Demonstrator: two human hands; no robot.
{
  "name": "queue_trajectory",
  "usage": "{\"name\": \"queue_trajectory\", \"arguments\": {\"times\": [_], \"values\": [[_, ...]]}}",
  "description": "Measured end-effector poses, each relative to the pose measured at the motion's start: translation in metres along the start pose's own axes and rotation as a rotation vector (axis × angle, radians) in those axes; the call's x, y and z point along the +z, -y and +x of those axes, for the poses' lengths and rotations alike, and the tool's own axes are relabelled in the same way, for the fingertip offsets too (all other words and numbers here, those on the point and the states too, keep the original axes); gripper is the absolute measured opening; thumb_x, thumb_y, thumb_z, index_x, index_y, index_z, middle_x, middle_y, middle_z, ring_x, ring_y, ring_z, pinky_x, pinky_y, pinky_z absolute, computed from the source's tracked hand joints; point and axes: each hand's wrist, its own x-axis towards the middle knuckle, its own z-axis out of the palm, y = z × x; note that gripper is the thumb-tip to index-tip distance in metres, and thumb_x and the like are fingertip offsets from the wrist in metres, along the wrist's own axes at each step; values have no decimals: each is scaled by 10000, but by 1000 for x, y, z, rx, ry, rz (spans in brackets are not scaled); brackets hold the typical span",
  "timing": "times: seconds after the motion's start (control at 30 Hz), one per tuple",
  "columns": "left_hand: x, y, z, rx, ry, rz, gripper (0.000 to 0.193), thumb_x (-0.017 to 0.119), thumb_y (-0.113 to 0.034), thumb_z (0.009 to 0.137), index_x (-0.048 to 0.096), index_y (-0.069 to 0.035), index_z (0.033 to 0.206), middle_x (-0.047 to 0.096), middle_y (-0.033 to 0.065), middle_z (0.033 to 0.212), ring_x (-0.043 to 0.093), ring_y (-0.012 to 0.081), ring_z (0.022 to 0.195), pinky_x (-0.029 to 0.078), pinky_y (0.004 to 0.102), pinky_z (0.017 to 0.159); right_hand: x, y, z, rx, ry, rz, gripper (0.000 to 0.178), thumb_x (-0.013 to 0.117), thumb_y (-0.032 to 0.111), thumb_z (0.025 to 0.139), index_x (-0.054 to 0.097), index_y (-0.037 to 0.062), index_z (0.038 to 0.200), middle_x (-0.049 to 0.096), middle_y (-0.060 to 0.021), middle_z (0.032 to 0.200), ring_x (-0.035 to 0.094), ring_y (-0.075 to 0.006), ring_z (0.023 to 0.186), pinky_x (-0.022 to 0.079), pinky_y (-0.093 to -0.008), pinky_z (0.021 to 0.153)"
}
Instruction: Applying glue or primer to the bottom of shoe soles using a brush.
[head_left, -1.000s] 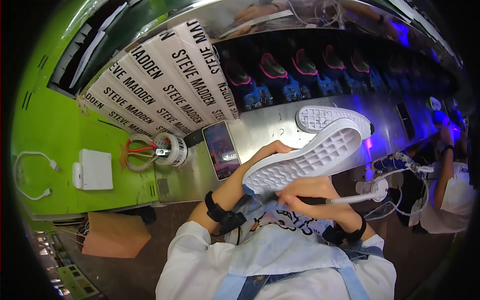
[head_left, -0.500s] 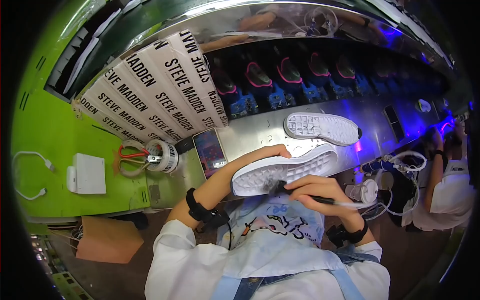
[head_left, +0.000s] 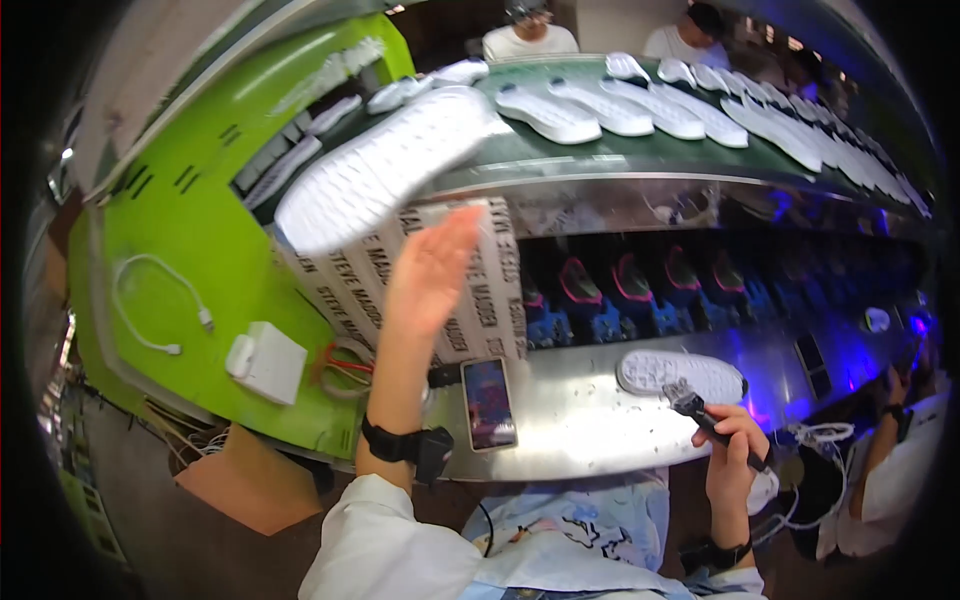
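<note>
A white shoe sole (head_left: 390, 170), blurred by motion, is tilted above the far side of the bench, just beyond my left hand (head_left: 436, 265). That hand is stretched forward, fingers extended, and a gap shows between it and the sole. My right hand (head_left: 735, 445) grips a black-handled brush (head_left: 712, 425). The grey bristles overlap the near edge of a second white sole (head_left: 690, 375) on the metal bench; whether they touch it I cannot tell.
A green conveyor belt (head_left: 540, 160) carries several white soles along the far side. A printed carton (head_left: 480, 300) stands at the bench's left, near a phone (head_left: 488, 405) and a white charger box (head_left: 268, 362). Blue clamps (head_left: 605, 325) line a dark recess. Another person (head_left: 900, 470) is at right.
The brushed sole has left my left hand and moved far and to the left. My left arm has swung forward. My right hand with the brush has moved right, away from that sole.
</note>
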Motion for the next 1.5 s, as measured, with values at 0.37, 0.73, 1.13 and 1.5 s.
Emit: {"name": "queue_trajectory", "arguments": {"times": [0.37, 0.73, 1.13, 1.5], "values": [[43, -56, 233, 365, -338, 2071, 538, 557, -463, 827, 650, 32, 1018, 646, 262, 903, 639, 338, 864, 488, 441, 739, 44, -7, -10, 224, 29, 188, 286, 568, -148, 721, 587, -35, 983, 605, -211, 1010, 651, -248, 739, 544, -334, 656], [-3, 38, -11, 127, -45, 437, 527, 561, -152, 739, 469, 75, 1205, 614, 169, 1058, 625, 256, 929, 512, 346, 832, -5, -19, -15, 232, -150, 363, 355, 692, 106, 776, 567, -13, 1086, 604, -230, 1093, 612, -254, 779, 506, -352, 701], [-145, 240, -114, -498, 84, -545, 630, 346, -493, 941, 352, -44, 1382, 464, 242, 1310, 495, 442, 1149, 451, 545, 926, 68, -28, -33, 36, 572, -467, 237, 683, 5, 741, 654, -9, 976, 669, -157, 964, 672, -254, 834, 526, -307, 748], [-130, 212, -77, -461, 301, -447, 660, 281, -521, 950, 316, -31, 1391, 510, 312, 1205, 581, 415, 1027, 536, 464, 803, 72, -33, -31, 243, 561, -282, 256, 685, 7, 753, 683, 34, 1007, 679, -134, 988, 666, -246, 871, 507, -319, 800]]}}
